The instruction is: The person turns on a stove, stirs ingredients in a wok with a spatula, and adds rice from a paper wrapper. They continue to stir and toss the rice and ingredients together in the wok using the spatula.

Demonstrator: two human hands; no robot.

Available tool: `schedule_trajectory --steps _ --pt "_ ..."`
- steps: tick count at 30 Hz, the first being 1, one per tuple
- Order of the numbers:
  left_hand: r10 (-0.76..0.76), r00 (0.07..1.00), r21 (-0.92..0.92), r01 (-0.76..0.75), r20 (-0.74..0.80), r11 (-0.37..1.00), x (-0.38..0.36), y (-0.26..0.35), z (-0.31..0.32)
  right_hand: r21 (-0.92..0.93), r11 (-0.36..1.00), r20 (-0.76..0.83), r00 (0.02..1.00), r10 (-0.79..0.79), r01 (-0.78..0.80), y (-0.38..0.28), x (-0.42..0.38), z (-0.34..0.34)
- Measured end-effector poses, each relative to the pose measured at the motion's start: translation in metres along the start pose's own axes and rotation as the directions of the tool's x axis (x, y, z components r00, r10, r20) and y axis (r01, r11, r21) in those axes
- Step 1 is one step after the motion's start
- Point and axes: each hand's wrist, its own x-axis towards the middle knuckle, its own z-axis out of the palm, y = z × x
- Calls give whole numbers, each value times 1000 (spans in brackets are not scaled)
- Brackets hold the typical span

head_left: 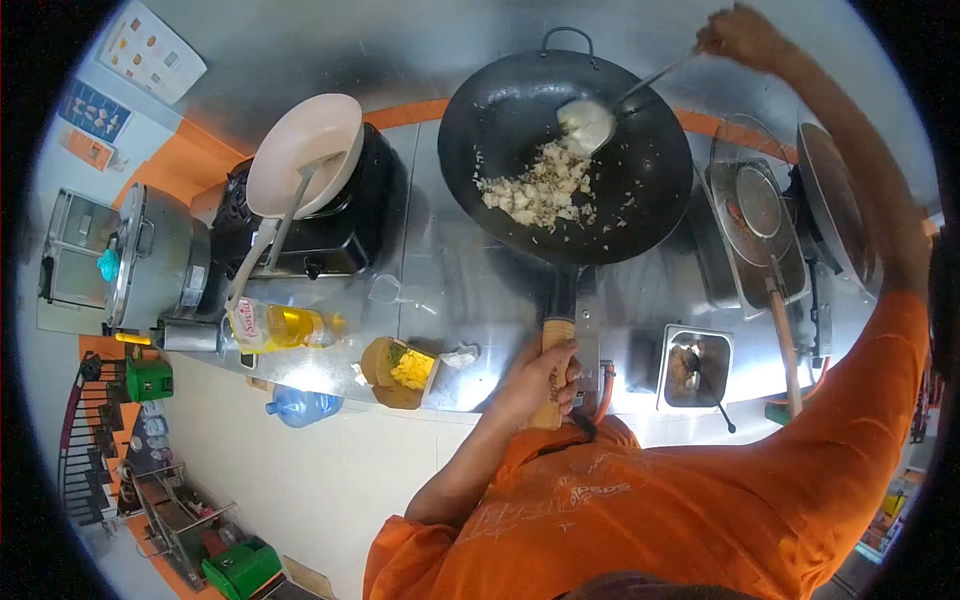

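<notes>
My left hand (pixel 540 385) is wrapped round the wooden handle (pixel 556 345) of a large black wok (pixel 640 190). In the wok lies a spread of whitish rice-like food (pixel 535 195), with loose grains on the right side. At the upper right, my right hand (pixel 742 38) is closed on the far end of a long metal ladle (pixel 655 82). The ladle's round bowl (pixel 586 127) rests inside the wok, just above the food.
At the left, a pale pan (pixel 290 140) with a spatula sits on a black stove (pixel 345 225). Nearer are an oil bottle (pixel 280 327) and a box of yellow food (pixel 408 370). At the right are a strainer (pixel 758 200), a metal container (pixel 694 366) and another pan (pixel 835 200).
</notes>
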Motion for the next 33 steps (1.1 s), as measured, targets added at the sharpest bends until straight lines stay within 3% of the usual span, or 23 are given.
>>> schedule_trajectory --steps 4,6,8,10,11,15,16,18,20,23,24,26,27,28,29,30,31,32,33 --pt "-1 995 -50 6 101 999 27 -6 3 98 995 -110 993 40 -29 -65 -51 -6" --pt "-10 987 -52 19 161 998 20 -11 4 110 975 82 979 187 -195 -81 -78 -55" --pt "72 988 20 -75 134 997 2 -1 5 -102 924 259 887 383 -369 -110 -112 -91" --pt "-35 969 -23 41 243 999 -40 -9 7 -82 947 -159 942 295 -310 -110 -157 -76" --pt "-68 956 -30 80 285 996 -51 -8 8 47 951 -114 944 310 -306 -111 -167 -85" --pt "-75 950 -35 90 302 995 -31 11 23 132 912 -57 915 398 -389 -99 -173 -42" --pt "-64 945 -30 77 321 997 -33 20 26 111 909 -101 906 412 -401 -100 -176 -60" --pt "-97 916 -36 121 389 992 -62 43 31 -47 862 -4 863 505 -505 -137 -168 -135" --pt "-100 924 -15 114 369 993 -61 29 24 73 923 -206 900 385 -378 -125 -177 -117" --pt "-115 949 -15 125 294 992 -43 6 20 146 888 11 899 438 -435 -102 -168 -47" --pt "-101 951 -3 107 292 994 -45 5 19 118 897 -36 901 432 -426 -120 -163 -87" --pt "-75 941 -6 81 329 997 -43 5 19 97 951 -382 872 307 -293 -166 -165 -151" --pt "-69 947 -17 78 314 997 -37 -2 18 100 951 -366 878 308 -291 -159 -162 -153" --pt "-59 956 -44 75 289 996 -25 1 18 173 933 -81 940 332 -314 -155 -159 -142" --pt "-75 967 -83 97 242 992 -23 -6 17 243 904 224 927 300 -352 -156 -161 -130" --pt "11 963 -114 21 268 993 -19 1 21 251 879 437 858 270 -405 -151 -153 -133" --pt "29 964 -120 3 263 993 -15 7 25 184 959 340 929 143 -215 -158 -157 -150" --pt "25 970 -129 6 243 992 -16 4 24 184 958 337 930 147 -219 -160 -153 -166" --pt "13 971 -127 18 239 992 -12 0 21 326 898 418 897 143 -296 -162 -153 -179"
